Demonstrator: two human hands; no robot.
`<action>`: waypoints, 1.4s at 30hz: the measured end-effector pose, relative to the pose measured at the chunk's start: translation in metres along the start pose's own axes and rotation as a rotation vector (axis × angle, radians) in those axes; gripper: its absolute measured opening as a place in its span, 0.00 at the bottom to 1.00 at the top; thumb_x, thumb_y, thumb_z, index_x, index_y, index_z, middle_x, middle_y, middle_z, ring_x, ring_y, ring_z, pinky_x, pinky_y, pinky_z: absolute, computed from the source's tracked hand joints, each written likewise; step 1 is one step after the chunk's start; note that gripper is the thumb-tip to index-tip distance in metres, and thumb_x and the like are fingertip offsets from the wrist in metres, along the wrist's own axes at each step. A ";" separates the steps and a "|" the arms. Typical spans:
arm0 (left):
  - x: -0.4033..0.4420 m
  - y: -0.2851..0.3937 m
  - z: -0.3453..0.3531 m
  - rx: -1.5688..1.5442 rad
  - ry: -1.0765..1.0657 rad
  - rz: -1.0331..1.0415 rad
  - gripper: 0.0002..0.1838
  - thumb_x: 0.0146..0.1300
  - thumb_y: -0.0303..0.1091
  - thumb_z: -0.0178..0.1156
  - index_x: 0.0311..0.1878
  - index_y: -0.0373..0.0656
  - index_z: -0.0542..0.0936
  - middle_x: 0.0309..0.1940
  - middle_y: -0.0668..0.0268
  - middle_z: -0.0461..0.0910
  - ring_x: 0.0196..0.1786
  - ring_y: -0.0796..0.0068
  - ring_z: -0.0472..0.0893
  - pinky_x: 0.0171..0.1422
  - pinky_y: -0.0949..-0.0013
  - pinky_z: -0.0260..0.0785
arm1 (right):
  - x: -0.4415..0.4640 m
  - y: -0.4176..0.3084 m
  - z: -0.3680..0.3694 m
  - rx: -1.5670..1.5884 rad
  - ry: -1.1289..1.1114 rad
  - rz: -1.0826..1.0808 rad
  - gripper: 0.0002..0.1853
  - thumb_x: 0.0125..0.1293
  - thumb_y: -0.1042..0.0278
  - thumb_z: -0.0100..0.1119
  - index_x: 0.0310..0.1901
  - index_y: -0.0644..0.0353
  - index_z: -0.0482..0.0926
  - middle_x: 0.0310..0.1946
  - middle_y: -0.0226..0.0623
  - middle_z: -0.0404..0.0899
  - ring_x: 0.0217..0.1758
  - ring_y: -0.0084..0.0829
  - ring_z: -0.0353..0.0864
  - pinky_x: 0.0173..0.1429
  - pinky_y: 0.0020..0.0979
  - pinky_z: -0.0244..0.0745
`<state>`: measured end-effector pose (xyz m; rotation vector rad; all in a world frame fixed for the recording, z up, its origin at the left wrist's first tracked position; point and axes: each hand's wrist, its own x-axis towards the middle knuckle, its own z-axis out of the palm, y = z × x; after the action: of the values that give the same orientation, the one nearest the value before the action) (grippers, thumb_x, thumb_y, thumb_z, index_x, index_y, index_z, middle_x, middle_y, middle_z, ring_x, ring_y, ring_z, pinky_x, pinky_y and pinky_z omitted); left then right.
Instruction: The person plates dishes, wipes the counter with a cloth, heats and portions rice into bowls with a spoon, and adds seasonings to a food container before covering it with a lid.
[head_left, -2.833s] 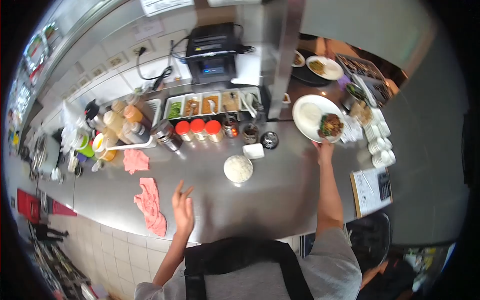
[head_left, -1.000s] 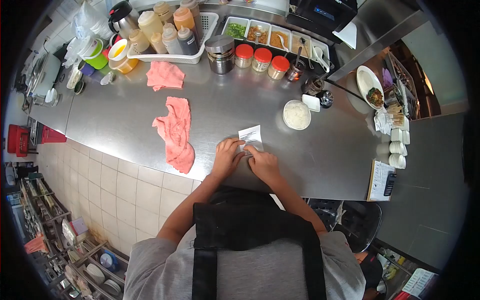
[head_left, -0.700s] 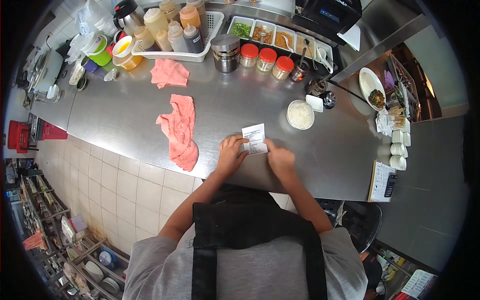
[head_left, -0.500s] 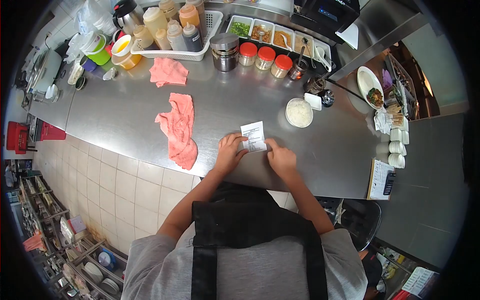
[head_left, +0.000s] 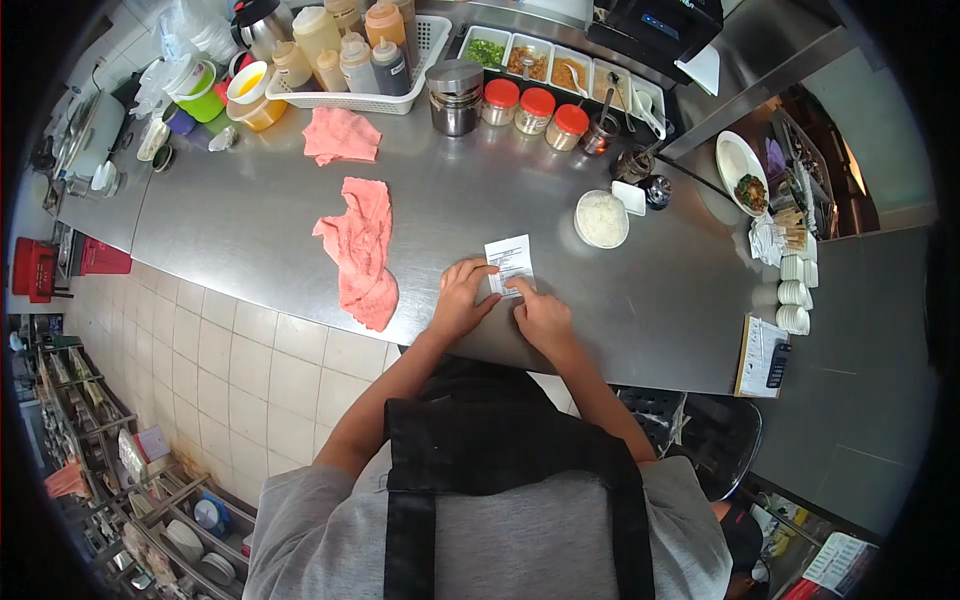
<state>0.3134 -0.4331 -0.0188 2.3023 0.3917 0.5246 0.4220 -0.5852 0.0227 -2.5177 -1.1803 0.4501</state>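
Note:
A small white printed receipt [head_left: 512, 256] lies on the steel counter in front of me. At its left edge, the curled fingers and thumb of my left hand [head_left: 463, 301] hold it. The index finger of my right hand [head_left: 544, 320] is stretched out and touches the lower printed part; its other fingers are bent, with nothing seen in them. Beyond the receipt, to the right, stands a white bowl of rice [head_left: 602, 219]. Left of my hands a crumpled pink cloth [head_left: 362, 255] lies on the counter.
Another pink cloth [head_left: 340, 135] lies farther back. Squeeze bottles stand in a white basket [head_left: 440, 50]. Red-lidded jars [head_left: 534, 110] line the back, before topping trays [head_left: 527, 58]. At right are a plate of food [head_left: 737, 150], stacked small dishes [head_left: 793, 318] and a clipboard [head_left: 757, 357].
My right index finger has moved left from the receipt's right edge onto its printed part. My left hand stays at the left edge. The view has shifted slightly.

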 end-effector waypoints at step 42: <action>0.014 0.040 -0.025 -0.657 -0.021 -0.151 0.23 0.60 0.16 0.62 0.59 0.39 0.75 0.62 0.58 0.68 0.49 0.69 0.83 0.52 0.69 0.79 | 0.023 0.005 -0.043 0.707 0.294 -0.020 0.08 0.68 0.75 0.56 0.47 0.59 0.75 0.40 0.45 0.79 0.43 0.50 0.79 0.51 0.43 0.74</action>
<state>0.3183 -0.4398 0.0294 1.6311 0.3196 0.4658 0.4570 -0.5764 0.0558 -1.8766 -0.7562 0.3864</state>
